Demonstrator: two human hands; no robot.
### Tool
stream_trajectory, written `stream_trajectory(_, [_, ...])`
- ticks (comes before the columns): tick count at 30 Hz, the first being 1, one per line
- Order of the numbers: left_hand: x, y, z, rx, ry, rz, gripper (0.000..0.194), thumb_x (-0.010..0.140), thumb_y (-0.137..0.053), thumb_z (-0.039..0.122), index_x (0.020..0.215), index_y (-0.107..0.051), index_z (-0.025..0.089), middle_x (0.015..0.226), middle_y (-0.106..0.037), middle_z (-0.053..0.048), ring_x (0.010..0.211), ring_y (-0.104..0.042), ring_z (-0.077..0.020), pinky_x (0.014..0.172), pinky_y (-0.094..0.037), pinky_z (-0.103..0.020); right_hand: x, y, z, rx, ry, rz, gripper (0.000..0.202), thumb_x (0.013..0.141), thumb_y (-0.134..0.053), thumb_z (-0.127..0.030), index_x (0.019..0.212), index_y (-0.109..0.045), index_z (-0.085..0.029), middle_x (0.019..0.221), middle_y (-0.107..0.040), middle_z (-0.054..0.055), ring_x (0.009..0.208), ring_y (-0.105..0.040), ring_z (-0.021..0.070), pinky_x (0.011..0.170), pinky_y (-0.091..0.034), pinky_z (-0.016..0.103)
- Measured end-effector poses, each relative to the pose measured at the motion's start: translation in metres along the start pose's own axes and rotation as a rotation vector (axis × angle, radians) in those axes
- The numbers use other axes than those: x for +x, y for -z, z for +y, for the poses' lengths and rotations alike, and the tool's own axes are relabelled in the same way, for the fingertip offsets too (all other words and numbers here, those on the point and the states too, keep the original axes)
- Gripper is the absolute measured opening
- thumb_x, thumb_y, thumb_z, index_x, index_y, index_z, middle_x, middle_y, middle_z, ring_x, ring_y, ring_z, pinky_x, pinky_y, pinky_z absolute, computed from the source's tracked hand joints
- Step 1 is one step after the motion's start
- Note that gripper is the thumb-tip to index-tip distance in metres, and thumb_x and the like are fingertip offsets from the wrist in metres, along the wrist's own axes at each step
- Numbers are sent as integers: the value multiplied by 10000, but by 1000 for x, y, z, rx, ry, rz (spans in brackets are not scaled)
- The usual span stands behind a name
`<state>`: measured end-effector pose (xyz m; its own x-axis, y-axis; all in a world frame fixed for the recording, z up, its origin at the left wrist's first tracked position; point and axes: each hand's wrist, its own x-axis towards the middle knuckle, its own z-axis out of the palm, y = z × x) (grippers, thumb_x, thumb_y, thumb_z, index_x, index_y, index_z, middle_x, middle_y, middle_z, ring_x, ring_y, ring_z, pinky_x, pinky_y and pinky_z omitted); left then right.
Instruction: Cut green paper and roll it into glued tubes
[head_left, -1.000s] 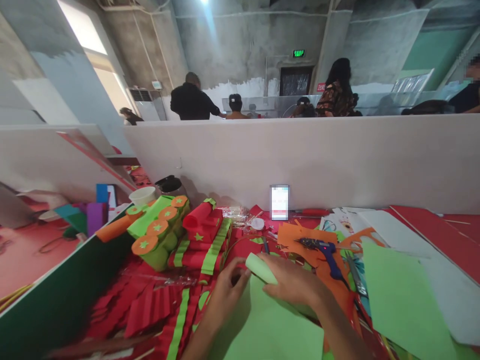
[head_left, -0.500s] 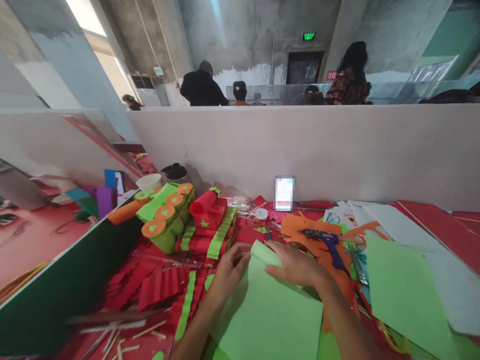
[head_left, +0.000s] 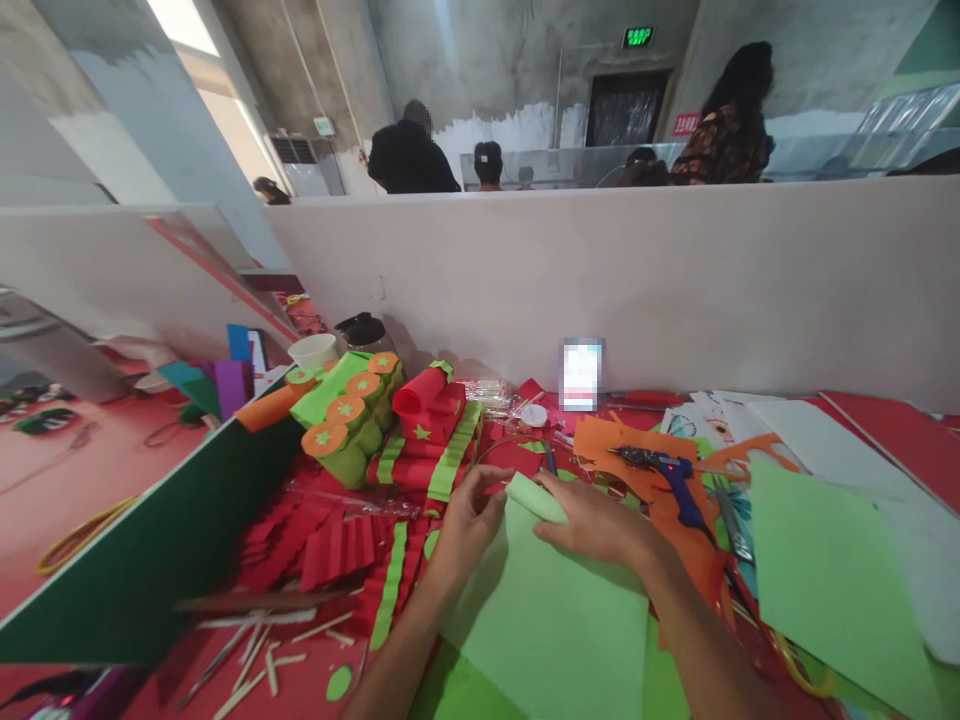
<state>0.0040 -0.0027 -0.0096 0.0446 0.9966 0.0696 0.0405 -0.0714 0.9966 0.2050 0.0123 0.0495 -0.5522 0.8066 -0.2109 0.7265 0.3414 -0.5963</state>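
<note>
A light green sheet (head_left: 562, 620) lies in front of me, its far edge curled into a roll. My right hand (head_left: 592, 520) grips the rolled edge, thumb on the near side and fingers over the top. At the roll's left end, my left hand (head_left: 474, 515) has its thumb and fingers curled together against the sheet's edge. Left of my hands sit a red roll (head_left: 420, 390) on a red box with a green star, and a green and orange paper model (head_left: 349, 410). A blue glue gun (head_left: 679, 490) rests on orange sheets (head_left: 630, 445) at the right.
A dark green panel (head_left: 187, 540) borders the left side. Folded red strips (head_left: 341, 550) and wooden sticks (head_left: 270, 665) lie near it. A lit phone (head_left: 581, 375) leans on the pale partition (head_left: 465, 270). Another green sheet (head_left: 832, 560) is at the right. People are beyond the partition.
The view has tilted down and shifted slightly left, so the surroundings appear higher and further right. Both hands remain at the rolled edge, with little visible change in the roll.
</note>
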Motion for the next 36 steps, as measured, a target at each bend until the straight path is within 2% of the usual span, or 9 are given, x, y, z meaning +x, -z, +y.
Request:
stream_trajectory(6, [-2,1,3,-45,1,-15,297,820,-644,328,1075,-593,184,1194,-644,-118,1092,-613,-252,871,-492,-334,6,-7,4,-44,10,11,537,870,-590,-387,1369,-448,-247,1273,-632,111,1107,-603,291,828,-424,335])
stream_trajectory(10, [-5,0,10,-36,10,-88,428,824,-669,363,1199,-532,208,1283,-584,-116,1191,-551,-258,950,-465,-356,8,-13,4,-129,59,74,508,877,-583,-380,1349,-448,-249,1274,-629,110,1098,-608,293,820,-427,338])
stream_trajectory(12, [-7,-2,13,16,0,-80,445,830,-669,382,1215,-527,214,1271,-580,-104,1224,-514,-256,973,-445,-348,9,-16,2,-178,79,97,482,884,-570,-365,1333,-447,-242,1247,-640,113,1071,-621,294,802,-425,340])
stream_trajectory(14, [-8,-2,14,73,2,-62,411,831,-664,404,1174,-551,208,1218,-599,-87,1170,-535,-250,938,-453,-327,11,-19,0,-217,88,107,451,894,-552,-366,1311,-453,-224,1226,-641,124,1053,-625,300,788,-423,346])
stream_trajectory(17, [-7,-2,13,98,29,-91,355,846,-635,428,1106,-575,194,1070,-641,-53,945,-604,-210,801,-476,-286,12,-21,-3,-231,96,110,410,893,-548,-344,1271,-468,-207,1218,-632,130,1075,-609,307,792,-416,348])
stream_trajectory(21, [-7,-1,13,100,12,-115,290,852,-628,402,1037,-593,181,877,-633,-1,777,-577,-162,707,-449,-244,11,-20,-5,-172,89,82,381,880,-568,-356,1226,-481,-224,1202,-628,109,1063,-607,296,758,-407,324])
stream_trajectory(23, [-7,0,13,105,-10,-119,273,852,-629,382,1039,-593,186,910,-629,-1,801,-571,-162,733,-447,-246,10,-19,-5,-142,85,68,360,893,-552,-390,1210,-485,-233,1166,-636,95,1023,-620,287,725,-402,314])
stream_trajectory(29, [-8,-2,13,71,-34,-104,318,863,-619,385,1115,-572,197,1152,-607,-65,1120,-541,-230,955,-416,-305,12,-24,-6,-226,120,97,321,900,-547,-348,1184,-473,-217,1139,-641,102,976,-627,291,673,-374,304])
stream_trajectory(36, [-7,-1,10,144,-4,-66,308,828,-644,342,1091,-592,192,1076,-628,-47,994,-563,-219,896,-428,-314,12,-22,-11,-177,61,59,374,872,-570,-424,1169,-497,-209,1134,-663,113,967,-640,307,687,-398,320])
